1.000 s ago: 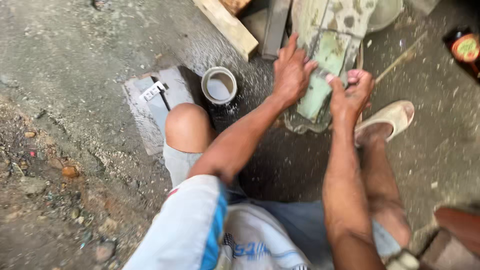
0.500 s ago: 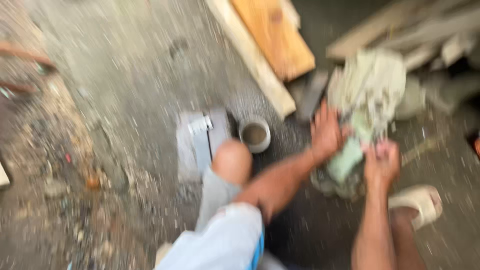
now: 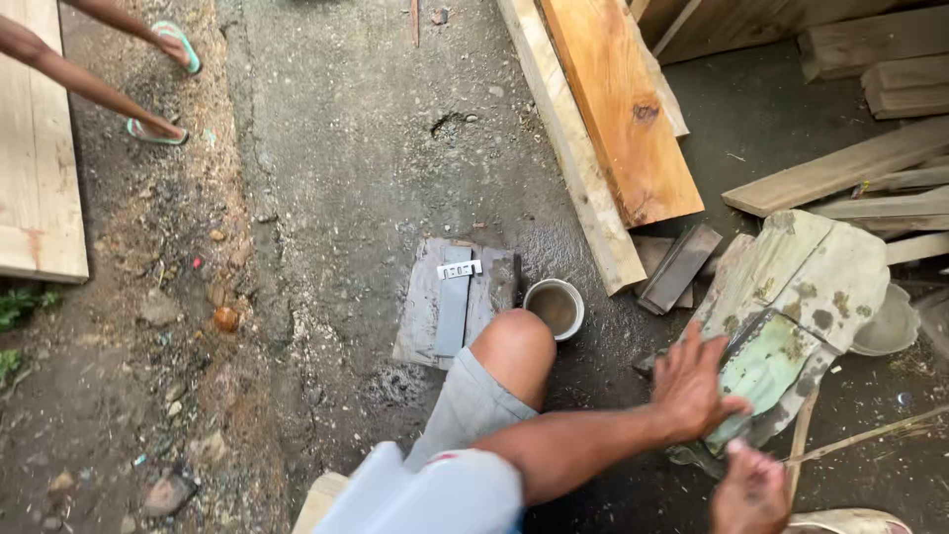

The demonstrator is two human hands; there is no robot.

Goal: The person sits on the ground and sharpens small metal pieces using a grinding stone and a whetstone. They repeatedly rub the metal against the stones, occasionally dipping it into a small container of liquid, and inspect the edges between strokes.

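My left hand lies flat, fingers spread, on a worn pale-green slab that leans on the wet ground at the right. My right hand is at the bottom edge just below the slab's lower end, fingers curled; whether it grips anything I cannot tell. A thin stick runs under the slab's lower edge. My bare knee is between the slab and a small round cup of murky water.
A flat grey board with a metal blade lies left of the cup. Wooden planks and offcuts are stacked at the top right. Another person's feet in green sandals stand at the top left beside a board.
The camera has tilted up and away, showing more ground and the planks. My left hand has slid down onto the slab's lower part; my right hand has dropped to the frame's bottom edge.
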